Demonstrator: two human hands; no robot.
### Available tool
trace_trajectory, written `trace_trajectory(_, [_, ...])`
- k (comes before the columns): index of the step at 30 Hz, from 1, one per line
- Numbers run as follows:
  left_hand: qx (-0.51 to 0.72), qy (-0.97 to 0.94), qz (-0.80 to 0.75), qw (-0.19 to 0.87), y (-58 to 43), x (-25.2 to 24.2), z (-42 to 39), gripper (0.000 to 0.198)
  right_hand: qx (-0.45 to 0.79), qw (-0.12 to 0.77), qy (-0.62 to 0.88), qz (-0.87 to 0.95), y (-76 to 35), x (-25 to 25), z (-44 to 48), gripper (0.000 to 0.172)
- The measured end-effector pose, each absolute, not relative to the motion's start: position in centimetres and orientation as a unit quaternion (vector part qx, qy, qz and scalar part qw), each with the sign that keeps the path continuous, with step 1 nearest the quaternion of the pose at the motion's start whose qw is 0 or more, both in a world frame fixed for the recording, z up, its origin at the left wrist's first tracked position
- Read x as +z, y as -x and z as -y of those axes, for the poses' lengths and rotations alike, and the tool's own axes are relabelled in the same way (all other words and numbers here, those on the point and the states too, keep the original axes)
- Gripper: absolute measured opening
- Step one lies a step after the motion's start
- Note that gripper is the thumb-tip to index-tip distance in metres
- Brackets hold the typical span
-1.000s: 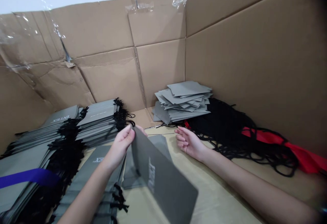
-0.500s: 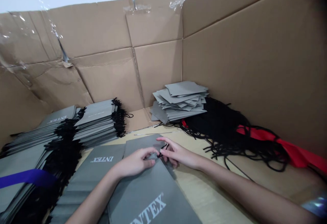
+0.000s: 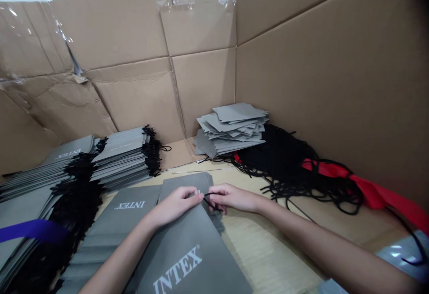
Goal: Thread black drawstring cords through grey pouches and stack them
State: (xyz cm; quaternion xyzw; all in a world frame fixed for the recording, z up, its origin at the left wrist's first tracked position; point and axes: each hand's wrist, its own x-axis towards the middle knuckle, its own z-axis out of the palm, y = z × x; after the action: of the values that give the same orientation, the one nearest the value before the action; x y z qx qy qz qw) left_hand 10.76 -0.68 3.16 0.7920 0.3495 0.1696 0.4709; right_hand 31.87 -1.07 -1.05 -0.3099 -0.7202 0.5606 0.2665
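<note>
Head view: two hands closing on a cord at a bag's top

Stacked drawstring bags are lying leftmost. The left hand is pinching the top of a grey INTEX bag, the right hand is gripping a black cord narrowly, and loose grey panels, tangled black cords and a red strap are lying rightward.

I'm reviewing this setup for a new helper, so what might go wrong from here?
The thin black cord pinched between the left hand and right hand, over the grey INTEX bag, may slip free because it is so fine. The tangled black cords to the right could snag it. The left forearm lies close above the stacked grey bags, so a careless move might shift them.
</note>
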Motion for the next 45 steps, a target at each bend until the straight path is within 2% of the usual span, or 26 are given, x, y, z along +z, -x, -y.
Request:
trace_trajectory(4, [0.189,-0.793,-0.345,0.465,-10.7,2.8,0.3,0.037,0.599,0.300,0.299,0.679,-32.1,-1.1,0.8,0.042])
trace_trajectory(10, [0.193,-0.795,-0.342,0.462,-10.5,2.4,-0.1,0.036,0.604,0.309,0.309,0.667,-32.4,-1.2,0.3,0.037])
trace_trajectory(16, [0.186,-0.784,-0.370,0.462,-10.6,2.1,-0.4,0.040,0.615,0.322,0.313,0.648,-33.0,-2.2,-0.8,0.040])
trace_trajectory(26, [0.196,-0.775,-0.377,0.468,-10.5,2.4,-0.5,0.040,0.587,0.388,0.335,0.627,-33.2,-3.2,-1.8,0.039])
trace_trajectory(36, [0.233,-0.751,-0.366,0.498,-10.6,1.8,-1.1,0.044,0.478,0.476,0.385,0.630,-32.4,-1.8,-0.9,0.025])
trace_trajectory(41, [0.194,-0.742,-0.402,0.500,-10.0,1.0,-1.8,0.052,0.448,0.489,0.403,0.630,-32.0,-1.4,-0.6,0.019])
trace_trajectory(45, [0.181,-0.727,-0.429,0.504,-9.9,0.8,-1.7,0.051,0.426,0.487,0.414,0.640,-31.5,-1.8,-0.3,0.013])
